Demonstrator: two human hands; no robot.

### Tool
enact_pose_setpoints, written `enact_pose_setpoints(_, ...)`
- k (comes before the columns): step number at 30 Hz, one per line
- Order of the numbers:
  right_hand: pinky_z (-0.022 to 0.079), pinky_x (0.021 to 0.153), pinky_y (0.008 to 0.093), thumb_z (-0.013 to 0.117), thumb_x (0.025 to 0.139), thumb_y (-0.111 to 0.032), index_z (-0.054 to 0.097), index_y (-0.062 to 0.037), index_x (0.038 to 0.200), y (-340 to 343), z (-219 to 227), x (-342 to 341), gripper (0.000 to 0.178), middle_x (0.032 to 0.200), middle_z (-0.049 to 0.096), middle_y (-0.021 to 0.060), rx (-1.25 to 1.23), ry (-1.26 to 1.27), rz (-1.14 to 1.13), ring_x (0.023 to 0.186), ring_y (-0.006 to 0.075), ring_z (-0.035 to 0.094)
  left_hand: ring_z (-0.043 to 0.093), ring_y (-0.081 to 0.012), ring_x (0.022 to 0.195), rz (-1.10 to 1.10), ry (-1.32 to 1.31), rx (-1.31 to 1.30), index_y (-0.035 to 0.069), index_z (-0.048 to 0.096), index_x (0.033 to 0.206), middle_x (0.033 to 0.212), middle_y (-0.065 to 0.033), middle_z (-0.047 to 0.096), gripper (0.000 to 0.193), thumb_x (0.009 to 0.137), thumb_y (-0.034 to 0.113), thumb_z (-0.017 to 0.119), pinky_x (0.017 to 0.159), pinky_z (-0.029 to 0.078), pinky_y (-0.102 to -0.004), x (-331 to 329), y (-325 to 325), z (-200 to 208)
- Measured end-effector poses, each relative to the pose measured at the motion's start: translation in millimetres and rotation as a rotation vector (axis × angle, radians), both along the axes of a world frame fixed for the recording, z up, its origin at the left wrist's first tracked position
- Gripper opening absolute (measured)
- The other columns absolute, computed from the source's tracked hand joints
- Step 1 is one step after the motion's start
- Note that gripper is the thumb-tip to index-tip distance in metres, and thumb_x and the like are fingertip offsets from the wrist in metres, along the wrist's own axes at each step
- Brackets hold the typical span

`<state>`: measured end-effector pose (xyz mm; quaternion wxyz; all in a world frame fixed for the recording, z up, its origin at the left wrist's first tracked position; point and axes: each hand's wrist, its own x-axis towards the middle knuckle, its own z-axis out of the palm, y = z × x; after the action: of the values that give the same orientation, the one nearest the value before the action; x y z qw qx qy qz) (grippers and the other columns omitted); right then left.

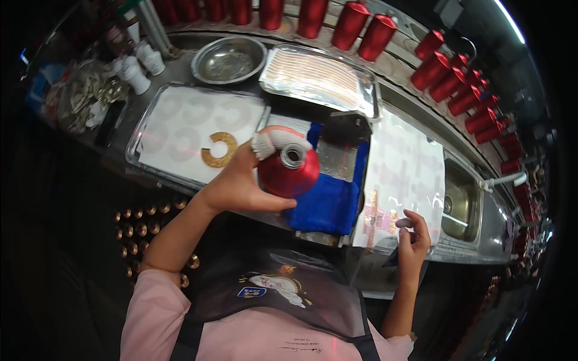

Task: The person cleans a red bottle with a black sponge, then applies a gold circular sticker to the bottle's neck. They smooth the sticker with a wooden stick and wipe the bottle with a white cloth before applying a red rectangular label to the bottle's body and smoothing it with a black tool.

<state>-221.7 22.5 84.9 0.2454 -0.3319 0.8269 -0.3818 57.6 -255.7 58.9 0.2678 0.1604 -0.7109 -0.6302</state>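
Note:
My left hand [238,180] is wrapped round a shiny red bottle [289,175], its bare metal neck tilted up toward me. White ribbed fabric covers some of this hand's fingers. Below the bottle, a blue cloth [325,204] lies by a dark metal block [347,127]. My right hand [414,243] is over the near part of a white sheet [403,162], thumb and bent finger apart, with a greyish cover on one fingertip. Beside it on the sheet are small gold and pink strips [379,221]. I see nothing held in this hand.
A tray [135,144] at left bears a white sheet with a gold C-shaped piece [220,150]. Behind are a metal bowl [229,60] and a tray of pale strips [319,72]. Red bottles [350,25] line the back and right. A sink [462,204] is at right.

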Motion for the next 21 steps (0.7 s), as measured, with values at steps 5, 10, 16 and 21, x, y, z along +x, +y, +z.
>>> enact_pose_setpoints(5,0.042,0.057,0.0209,0.056,0.086,0.007,0.066,-0.0006,0.123,-23,11,35,0.039,0.095,0.069,0.0066,-0.028,-0.037,0.073,0.070,0.0057,0.057,0.050,-0.0253,0.138,-0.070,-0.092,-0.067,0.007,0.040,0.151,0.151,-0.0124,0.049,0.108,0.060,0.013,0.098,0.117,0.039,-0.0396,15,-6,14)
enact_pose_setpoints(10,0.044,0.057,0.0210,0.057,0.086,0.008,0.067,-0.0002,0.124,-51,16,59,0.039,0.097,0.070,0.0073,-0.026,-0.022,0.234,0.068,0.0061,0.057,0.055,-0.0276,0.132,0.242,-0.143,0.451,0.010,0.026,0.159,0.149,-0.0148,0.051,0.112,0.069,0.005,0.092,0.114,0.042,-0.0434,73,-12,2)
enact_pose_setpoints(16,0.043,0.056,0.0210,0.057,0.087,0.010,0.066,0.0000,0.124,-65,13,67,0.040,0.099,0.071,0.0075,-0.032,-0.121,0.181,0.066,0.0056,0.056,0.047,-0.0401,0.132,0.595,-1.081,-0.340,0.007,0.045,0.148,0.139,-0.0218,0.055,0.094,0.068,0.027,0.091,0.110,0.040,-0.0479,133,-42,-39)
enact_pose_setpoints(21,0.041,0.055,0.0204,0.057,0.086,0.011,0.067,0.0005,0.123,-72,6,75,0.040,0.099,0.071,0.0071,-0.050,-0.051,0.188,0.062,0.0043,0.054,0.042,-0.0391,0.137,0.624,-1.321,-0.398,0.002,0.052,0.143,0.144,-0.0202,0.051,0.095,0.066,0.041,0.091,0.115,0.035,-0.0493,166,-100,-48)
